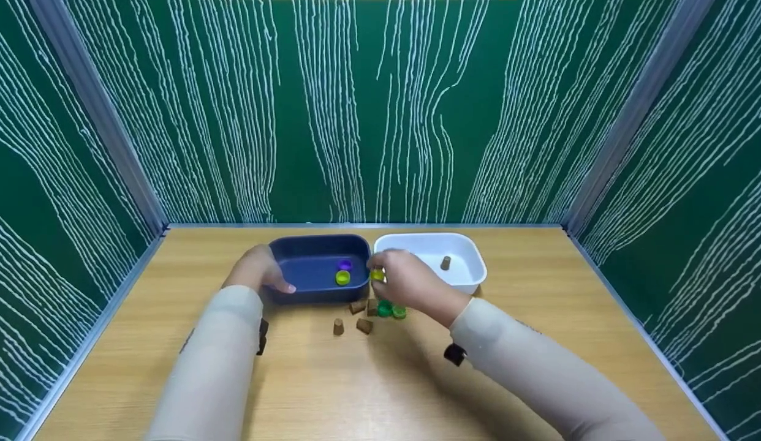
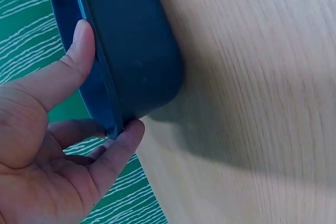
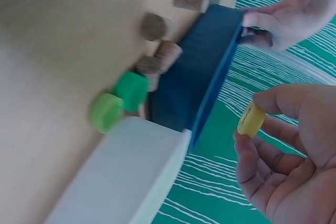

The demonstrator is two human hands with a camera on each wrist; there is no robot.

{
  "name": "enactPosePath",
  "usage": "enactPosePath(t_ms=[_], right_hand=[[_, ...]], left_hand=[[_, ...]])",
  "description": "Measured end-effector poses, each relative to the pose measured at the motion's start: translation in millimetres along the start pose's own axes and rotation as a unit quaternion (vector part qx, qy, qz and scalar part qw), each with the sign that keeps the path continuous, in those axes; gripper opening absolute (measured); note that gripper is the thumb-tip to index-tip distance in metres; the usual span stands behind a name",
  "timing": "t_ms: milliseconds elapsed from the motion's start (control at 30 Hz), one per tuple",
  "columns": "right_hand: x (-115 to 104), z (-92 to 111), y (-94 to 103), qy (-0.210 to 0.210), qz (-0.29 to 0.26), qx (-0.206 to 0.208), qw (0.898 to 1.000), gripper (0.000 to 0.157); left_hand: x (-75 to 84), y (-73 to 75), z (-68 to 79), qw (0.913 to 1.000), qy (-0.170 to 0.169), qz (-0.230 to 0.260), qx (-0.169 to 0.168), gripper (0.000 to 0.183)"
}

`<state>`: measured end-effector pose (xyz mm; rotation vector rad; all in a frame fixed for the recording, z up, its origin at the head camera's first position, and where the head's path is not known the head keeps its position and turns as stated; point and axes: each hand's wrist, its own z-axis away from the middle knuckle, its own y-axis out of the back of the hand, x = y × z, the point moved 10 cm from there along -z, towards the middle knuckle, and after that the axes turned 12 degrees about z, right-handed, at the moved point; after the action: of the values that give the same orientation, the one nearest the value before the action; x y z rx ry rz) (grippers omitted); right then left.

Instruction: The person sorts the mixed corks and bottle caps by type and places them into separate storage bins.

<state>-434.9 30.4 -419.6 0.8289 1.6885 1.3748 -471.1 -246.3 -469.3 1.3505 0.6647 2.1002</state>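
My left hand (image 1: 257, 269) grips the left end of a dark blue tub (image 1: 310, 278), thumb over the rim and fingers against the outside. A purple cap (image 1: 345, 265) and a yellow-green cap (image 1: 342, 278) lie inside that tub. Between thumb and fingers, my right hand (image 1: 411, 280) pinches a yellow bottle cap (image 3: 252, 119), held up near where the two tubs meet. Beneath this hand, a dark green cap (image 1: 385, 308) and a light green cap (image 1: 399, 312) lie side by side on the table. The white tub (image 1: 465, 260), partly covered by the right hand, holds a tapered cork (image 1: 446, 263).
Several brown corks are on the table in front of the blue tub, among them an upright cork (image 1: 338, 327) and a tipped-over cork (image 1: 364, 326). Green panels (image 1: 380, 153) with white lines rise behind the wooden table (image 1: 307, 392) and at both sides.
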Motion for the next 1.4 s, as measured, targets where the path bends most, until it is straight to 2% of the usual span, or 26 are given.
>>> enactPosePath(t_ms=[100, 200, 500, 667, 1000, 1233, 1400], right_hand=[[-5, -8, 8.9, 0.003, -0.002, 0.008, 1.000, 0.039], [-8, -17, 13.1, 0.004, 0.003, 0.011, 1.000, 0.041], [-17, -43, 8.9, -0.001, 0.017, -0.007, 1.000, 0.029], [-17, -61, 2.8, -0.015, 0.002, -0.016, 1.000, 0.026], [-14, -88, -22.8, -0.063, -0.022, -0.040, 0.997, 0.032], [-22, -100, -44.9, -0.044, -0.015, -0.030, 0.998, 0.032], [-25, -108, -62.6, -0.038, -0.019, -0.031, 0.999, 0.030]], left_hand=[[1.6, -1.1, 0.8, 0.9999, -0.007, -0.012, 0.005, 0.108], [3.3, -2.7, -1.1, 0.9996, -0.009, -0.028, 0.006, 0.110], [4.2, -4.9, -1.6, 0.9997, -0.003, -0.020, 0.010, 0.114], [1.6, -3.8, -5.4, 0.9997, 0.009, -0.017, 0.012, 0.114], [2.5, -2.7, -3.4, 0.9995, 0.015, -0.023, 0.014, 0.113], [6.4, -1.6, 3.4, 0.9985, 0.016, -0.051, -0.004, 0.117], [6.3, -1.9, 0.3, 0.9987, 0.017, -0.048, 0.004, 0.115]])
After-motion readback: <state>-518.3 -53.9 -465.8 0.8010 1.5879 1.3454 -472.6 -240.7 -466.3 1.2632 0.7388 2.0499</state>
